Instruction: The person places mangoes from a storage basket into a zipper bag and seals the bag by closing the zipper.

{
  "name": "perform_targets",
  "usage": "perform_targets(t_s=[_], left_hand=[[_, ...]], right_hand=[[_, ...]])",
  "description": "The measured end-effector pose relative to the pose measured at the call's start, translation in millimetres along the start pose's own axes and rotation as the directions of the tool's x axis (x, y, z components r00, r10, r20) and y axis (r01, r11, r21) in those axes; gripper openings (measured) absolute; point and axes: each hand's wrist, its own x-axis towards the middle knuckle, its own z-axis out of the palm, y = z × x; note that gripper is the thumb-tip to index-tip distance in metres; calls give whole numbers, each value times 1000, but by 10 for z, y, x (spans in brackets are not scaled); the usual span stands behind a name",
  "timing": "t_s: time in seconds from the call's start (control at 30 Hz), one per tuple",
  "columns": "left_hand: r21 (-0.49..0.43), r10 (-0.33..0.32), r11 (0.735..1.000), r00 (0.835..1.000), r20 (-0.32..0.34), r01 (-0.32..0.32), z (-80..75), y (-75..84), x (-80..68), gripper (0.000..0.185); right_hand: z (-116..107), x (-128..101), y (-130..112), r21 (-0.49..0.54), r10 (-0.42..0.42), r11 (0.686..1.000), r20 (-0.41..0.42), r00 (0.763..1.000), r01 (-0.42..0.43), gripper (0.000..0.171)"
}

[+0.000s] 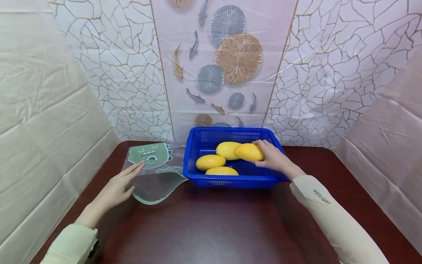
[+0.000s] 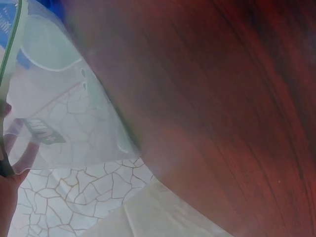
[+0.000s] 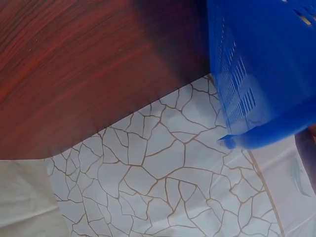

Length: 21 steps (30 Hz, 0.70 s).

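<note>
A blue plastic basket (image 1: 230,181) stands at the back of the dark wooden table and holds several yellow mangoes. My right hand (image 1: 271,156) reaches into it and grips the rightmost mango (image 1: 248,152). Three other mangoes (image 1: 210,162) lie beside it. To the basket's left lies a clear plastic bag (image 1: 155,172) with a green cartoon print. My left hand (image 1: 120,185) rests flat on the bag's near left edge, fingers straight. The left wrist view shows the bag (image 2: 59,108) close up. The right wrist view shows the basket's outer wall (image 3: 261,74).
The table (image 1: 214,227) is dark red-brown wood. A patterned backdrop stands behind it, and cloth panels close in both sides.
</note>
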Motion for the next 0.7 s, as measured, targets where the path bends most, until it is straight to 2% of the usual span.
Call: perform_targets(t_s=[0.27,0.4,0.6,0.7], left_hand=[[7,7,1000,1000,-13,-7,9,-16,10,86],[0,12,1000,1000,-15,-12,3,-8,37,84],[1,-2,1000,1000,7,2,-8,24,51,76],[4,-10,1000,1000,18,10,-12,27,39,77]], right_hand=[[-67,-19,-44,19,-2,1000,-60,998,4,67],[-77,-15,-72,18,-17,1000,-57,998,18,68],[-70,1,-161,38,-61,997,-89,994,64,69],[-44,5,-216,50,-50,997,-87,995,54,69]])
